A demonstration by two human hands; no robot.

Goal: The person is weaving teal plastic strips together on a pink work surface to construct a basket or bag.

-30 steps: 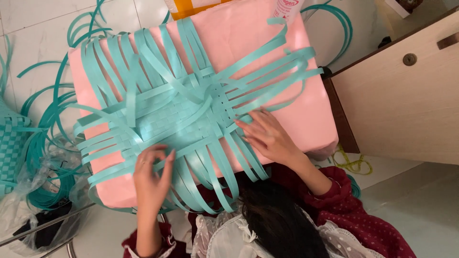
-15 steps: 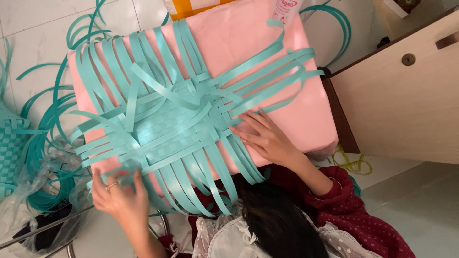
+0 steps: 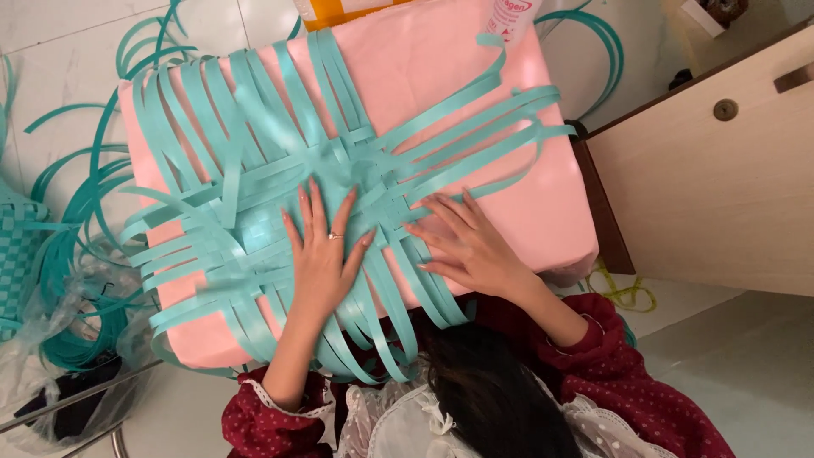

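A mat of woven teal plastic strips (image 3: 254,195) lies on a pink padded surface (image 3: 441,68), its loose ends fanning out on all sides. My left hand (image 3: 325,254), with a ring on one finger, lies flat on the woven centre with fingers spread. To its right, my right hand (image 3: 468,246) rests flat on the strips' edge and the pink surface, fingers apart. Neither hand grips anything. Dark hair and red dotted sleeves show at the bottom.
Loose teal strips (image 3: 76,212) curl on the white tiled floor at the left, beside a woven teal piece (image 3: 19,263) and a clear plastic bag (image 3: 68,407). A beige wooden cabinet (image 3: 721,187) stands at the right. A yellow box (image 3: 348,8) and a bottle (image 3: 509,15) sit at the top.
My left hand has come from the mat's lower left edge to lie flat on the woven centre. The strips have shifted and settled. My right hand has stayed nearly in place.
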